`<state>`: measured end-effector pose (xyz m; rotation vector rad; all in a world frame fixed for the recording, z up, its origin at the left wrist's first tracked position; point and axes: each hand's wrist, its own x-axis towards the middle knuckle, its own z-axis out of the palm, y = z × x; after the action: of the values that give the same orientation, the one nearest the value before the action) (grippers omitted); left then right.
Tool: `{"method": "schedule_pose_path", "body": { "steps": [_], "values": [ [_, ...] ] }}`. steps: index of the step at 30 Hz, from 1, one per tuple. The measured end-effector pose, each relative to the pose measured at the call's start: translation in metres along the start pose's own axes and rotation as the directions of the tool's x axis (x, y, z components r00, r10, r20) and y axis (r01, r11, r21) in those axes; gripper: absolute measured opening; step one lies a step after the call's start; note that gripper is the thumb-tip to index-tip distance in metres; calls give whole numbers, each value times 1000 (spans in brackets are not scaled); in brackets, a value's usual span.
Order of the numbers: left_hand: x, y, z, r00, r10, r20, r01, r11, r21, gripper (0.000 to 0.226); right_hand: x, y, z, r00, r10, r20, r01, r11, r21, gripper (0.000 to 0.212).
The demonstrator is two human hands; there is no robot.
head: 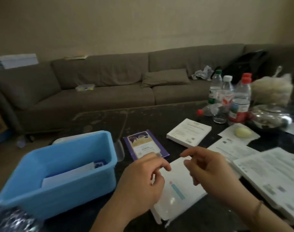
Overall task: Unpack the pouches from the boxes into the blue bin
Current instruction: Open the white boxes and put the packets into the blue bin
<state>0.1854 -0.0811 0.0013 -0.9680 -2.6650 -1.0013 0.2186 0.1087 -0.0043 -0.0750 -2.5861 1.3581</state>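
1. Head view: flat white cardboard box (178, 188) with a pale blue stripe, lying right of the blue plastic bin (59, 174).
2. Above that box: left hand (142, 180) and right hand (208, 171), fingers loosely curled, gripping nothing.
3. Inside the bin: white pouch (67, 174).
4. Behind the bin's right corner: purple box (145, 145).

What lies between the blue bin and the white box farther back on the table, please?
In the head view, a purple box lies flat between the blue bin and the white box.
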Motion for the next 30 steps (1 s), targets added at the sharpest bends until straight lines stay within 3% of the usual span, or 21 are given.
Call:
{"method": "schedule_pose_path", "body": {
  "steps": [5, 10, 13, 16, 18, 22, 24, 26, 28, 29, 30],
  "values": [
    [17, 20, 32, 999, -24, -33, 25, 998, 49, 17, -1, 22, -16, 992, 96, -77, -104, 989, -108, 21],
    [29, 41, 56, 999, -13, 51, 7, 994, 111, 20, -11, 29, -37, 988, 67, -138, -88, 983, -158, 22],
    [34, 33, 47, 978, -109, 179, 75, 980, 186, 19, -18, 35, -43, 995, 68, -77, -83, 973, -215, 27],
    [30, -2, 13, 865, -339, 370, 255, 932, 258, 12, -28, 45, -34, 984, -77, 162, 140, 894, -426, 33],
    [21, -28, -7, 761, -450, 468, 334, 889, 313, 10, -34, 47, -18, 927, -205, 314, 334, 834, -440, 36],
    [1, -54, -19, 554, -556, 620, 346, 831, 436, 10, -32, 39, 36, 795, -283, 536, 573, 641, -511, 56],
    [-5, -55, -12, 502, -553, 665, 356, 833, 424, 17, -28, 33, 56, 775, -270, 571, 606, 573, -551, 62],
    [-9, -56, -1, 567, -497, 657, 379, 865, 328, 25, -28, 32, 65, 778, -289, 558, 610, 559, -562, 58],
    [-11, -58, 9, 678, -397, 618, 364, 912, 186, 18, -29, 35, 65, 798, -389, 461, 601, 576, -554, 46],
    [-11, -59, 11, 707, -352, 613, 355, 927, 123, 10, -29, 34, 64, 807, -425, 409, 590, 593, -548, 41],
    [-12, -59, 10, 716, -320, 620, 351, 933, 77, 17, -28, 33, 62, 817, -424, 390, 576, 608, -546, 41]
  ]
}}
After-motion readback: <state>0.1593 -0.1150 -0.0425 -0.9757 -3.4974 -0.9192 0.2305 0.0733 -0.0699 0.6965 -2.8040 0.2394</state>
